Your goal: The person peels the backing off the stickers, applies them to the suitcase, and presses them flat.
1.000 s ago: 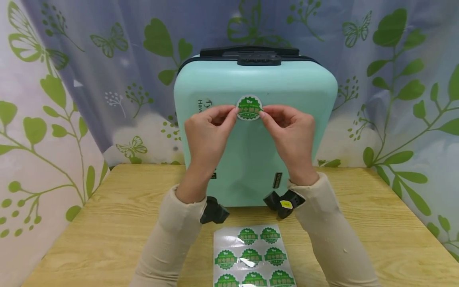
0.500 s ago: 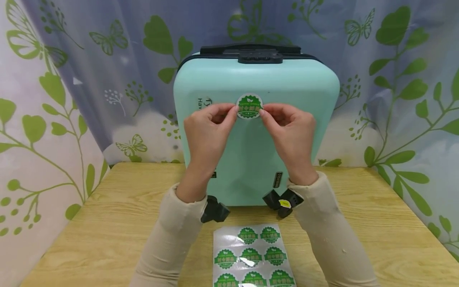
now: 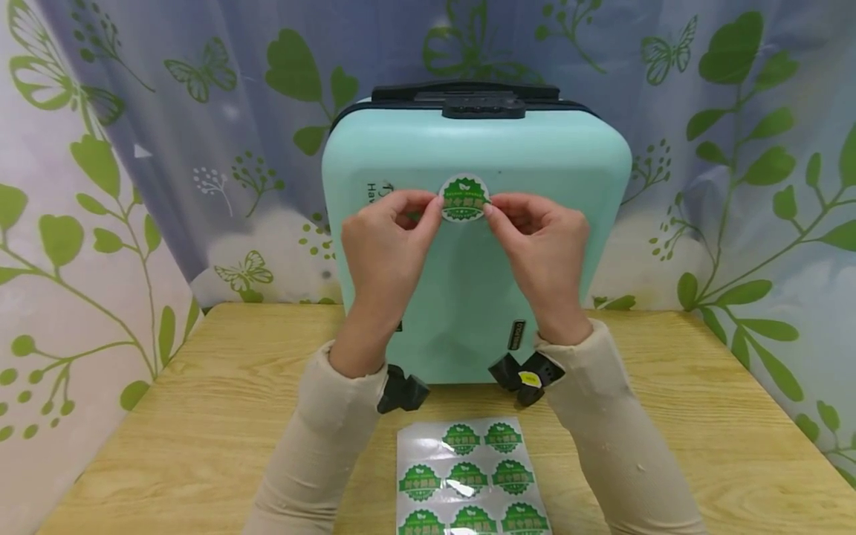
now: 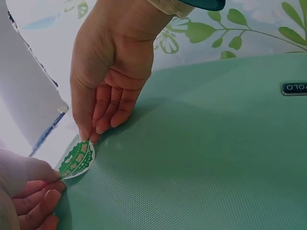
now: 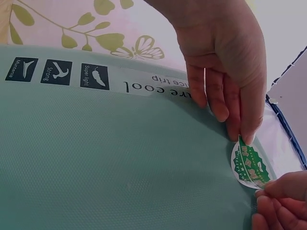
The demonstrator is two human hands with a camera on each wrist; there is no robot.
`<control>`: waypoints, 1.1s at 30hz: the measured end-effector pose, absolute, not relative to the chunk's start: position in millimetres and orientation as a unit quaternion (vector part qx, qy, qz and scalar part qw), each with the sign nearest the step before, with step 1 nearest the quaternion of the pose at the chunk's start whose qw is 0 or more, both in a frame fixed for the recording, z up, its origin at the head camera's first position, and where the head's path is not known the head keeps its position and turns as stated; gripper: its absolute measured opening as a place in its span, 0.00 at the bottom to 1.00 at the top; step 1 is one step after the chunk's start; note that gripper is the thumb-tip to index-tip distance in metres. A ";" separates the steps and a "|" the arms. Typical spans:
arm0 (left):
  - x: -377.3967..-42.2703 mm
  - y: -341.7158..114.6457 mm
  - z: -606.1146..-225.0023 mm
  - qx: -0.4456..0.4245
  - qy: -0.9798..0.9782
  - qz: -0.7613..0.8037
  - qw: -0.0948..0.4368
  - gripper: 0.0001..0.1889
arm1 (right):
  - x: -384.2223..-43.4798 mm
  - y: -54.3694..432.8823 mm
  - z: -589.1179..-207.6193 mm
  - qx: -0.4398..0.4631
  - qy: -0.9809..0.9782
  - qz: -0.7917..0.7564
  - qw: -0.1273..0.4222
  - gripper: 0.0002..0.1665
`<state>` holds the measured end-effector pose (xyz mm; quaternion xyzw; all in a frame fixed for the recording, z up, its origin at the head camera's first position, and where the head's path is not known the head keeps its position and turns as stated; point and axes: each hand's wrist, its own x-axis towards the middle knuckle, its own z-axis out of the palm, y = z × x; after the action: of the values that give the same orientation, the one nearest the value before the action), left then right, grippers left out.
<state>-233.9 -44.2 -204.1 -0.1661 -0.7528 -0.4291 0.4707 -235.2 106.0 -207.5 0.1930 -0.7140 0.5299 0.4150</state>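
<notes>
A round green-and-white sticker (image 3: pixel 464 198) is stretched between both hands, right at the upper front of a mint-green suitcase (image 3: pixel 468 297). My left hand (image 3: pixel 389 256) pinches its left edge between thumb and forefinger. On the opposite edge, my right hand (image 3: pixel 543 249) pinches it the same way. In the left wrist view the sticker (image 4: pixel 76 160) bows slightly, its lower rim close over the suitcase shell. The right wrist view has the sticker (image 5: pixel 249 164) near the shell as well, with fingertips at two of its edges.
On the wooden table (image 3: pixel 221 416), a sheet of stickers (image 3: pixel 468 475) lies in front of the suitcase, its top left spot bare. The suitcase stands upright, its black handle (image 3: pixel 468 93) on top. A patterned curtain (image 3: pixel 261 171) hangs behind. Black wrist cameras (image 3: pixel 528 377) sit below the hands.
</notes>
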 end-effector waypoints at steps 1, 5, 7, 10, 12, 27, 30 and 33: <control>-233.7 -44.0 -203.8 -0.164 -0.756 -0.424 0.472 0.09 | -235.2 105.8 -207.4 0.192 -0.714 0.530 0.415 0.08; -232.5 -43.1 -203.7 -0.155 -0.766 -0.397 0.482 0.09 | -235.2 105.8 -208.0 0.194 -0.712 0.531 0.417 0.08; -231.8 -42.6 -204.1 -0.151 -0.768 -0.386 0.488 0.09 | -235.5 105.8 -208.8 0.196 -0.709 0.532 0.419 0.08; -231.1 -42.1 -204.4 -0.147 -0.769 -0.375 0.496 0.08 | -235.7 105.7 -209.5 0.196 -0.707 0.533 0.421 0.08; -231.2 -41.8 -204.3 -0.146 -0.770 -0.372 0.498 0.08 | -235.8 105.8 -209.8 0.194 -0.705 0.535 0.423 0.08; -232.4 -46.0 -203.3 -0.156 -0.768 -0.370 0.499 0.10 | -235.8 104.4 -210.5 0.205 -0.692 0.539 0.434 0.08; -232.4 -46.6 -203.6 -0.159 -0.769 -0.373 0.494 0.09 | -235.5 104.2 -210.5 0.205 -0.691 0.541 0.434 0.08; -232.1 -47.2 -204.1 -0.162 -0.770 -0.374 0.491 0.08 | -235.8 104.3 -210.5 0.206 -0.692 0.537 0.436 0.07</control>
<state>-232.1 -47.2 -204.1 -0.1616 -0.7700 -0.3743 0.4908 -235.8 104.3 -210.5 0.2060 -0.6924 0.5370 0.4357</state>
